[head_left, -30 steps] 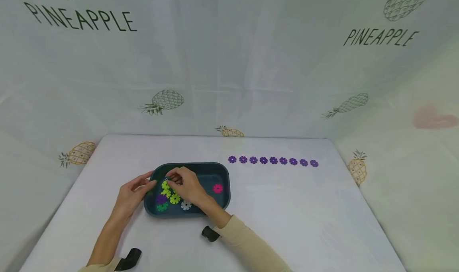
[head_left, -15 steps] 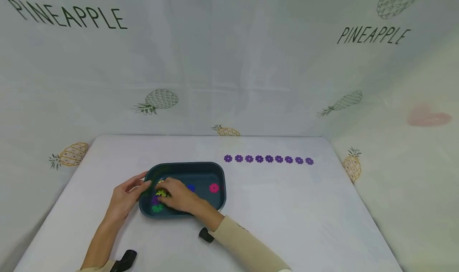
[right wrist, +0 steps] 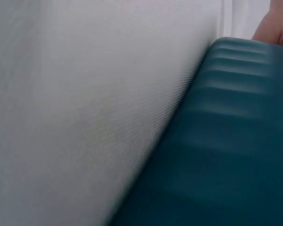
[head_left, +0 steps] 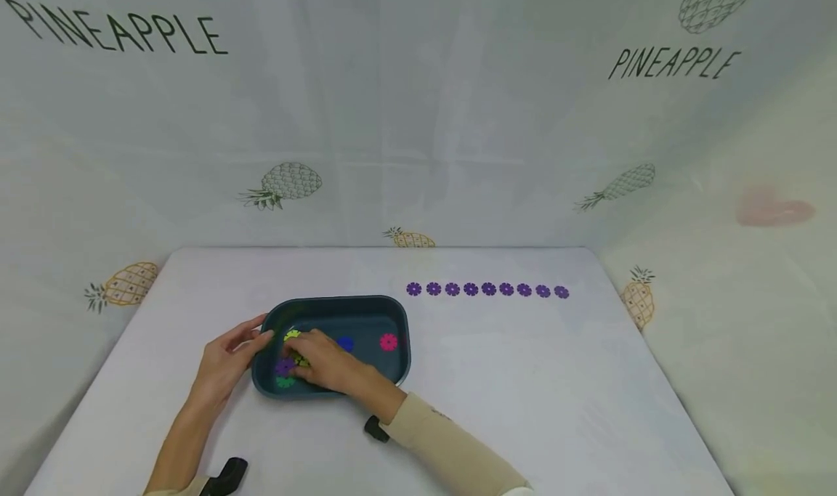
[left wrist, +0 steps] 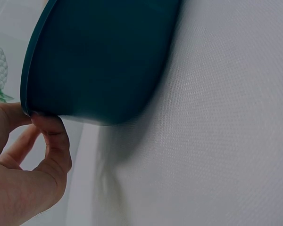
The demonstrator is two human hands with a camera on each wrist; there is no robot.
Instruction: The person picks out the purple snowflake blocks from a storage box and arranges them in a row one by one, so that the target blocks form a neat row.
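A dark teal tray stands on the white table, holding flower-shaped discs. My left hand pinches its left rim; the left wrist view shows thumb and finger meeting at the tray's edge. Inside the tray's left half, my right hand reaches down with bent fingers. Its fingertips touch the pile beside a purple disc; whether they pinch it is hidden. Close by are a yellow disc and a green disc. The right wrist view shows the tray's outer wall, without the right hand's fingers.
A row of several purple discs lies along the table's far right part. Within the tray are also a blue disc and a pink disc. A pineapple-print curtain hangs behind the table.
My right hand has moved down and left within the pile, uncovering the blue disc and covering the white one. More of the purple disc shows now. The left hand keeps its hold on the rim.
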